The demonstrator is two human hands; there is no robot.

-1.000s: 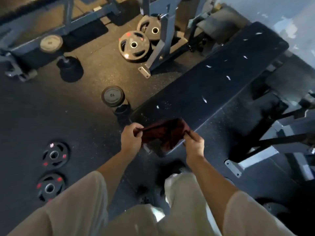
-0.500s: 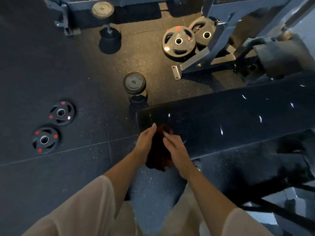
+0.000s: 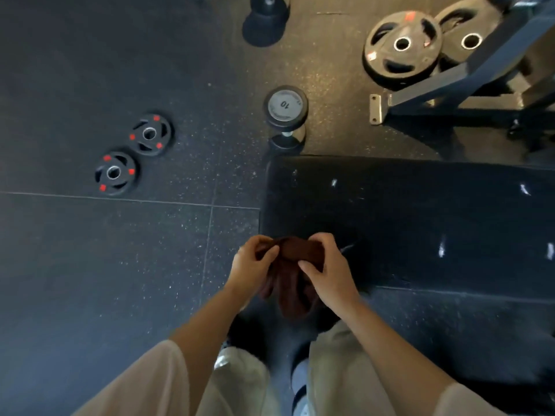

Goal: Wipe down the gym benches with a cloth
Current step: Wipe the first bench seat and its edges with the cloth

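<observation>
A dark red-brown cloth (image 3: 295, 265) hangs bunched between my two hands, over the near left corner of a black padded bench (image 3: 420, 223). My left hand (image 3: 252, 267) grips the cloth's left side with curled fingers. My right hand (image 3: 329, 268) pinches its top and right side. The bench pad runs off to the right and shows several small white tears. The cloth's lower part dangles in front of my legs.
A 10-marked dumbbell (image 3: 285, 115) stands on end just beyond the bench corner. Two small weight plates (image 3: 132, 154) lie on the rubber floor at left. Large plates (image 3: 402, 46) lean by a grey steel frame (image 3: 450, 82) at top right. Another dumbbell (image 3: 265, 19) stands at the top.
The cloth was stretched flat between my hands; my hands have since come together and it is bunched. The view has swung left and down, so the bench now lies across the right side.
</observation>
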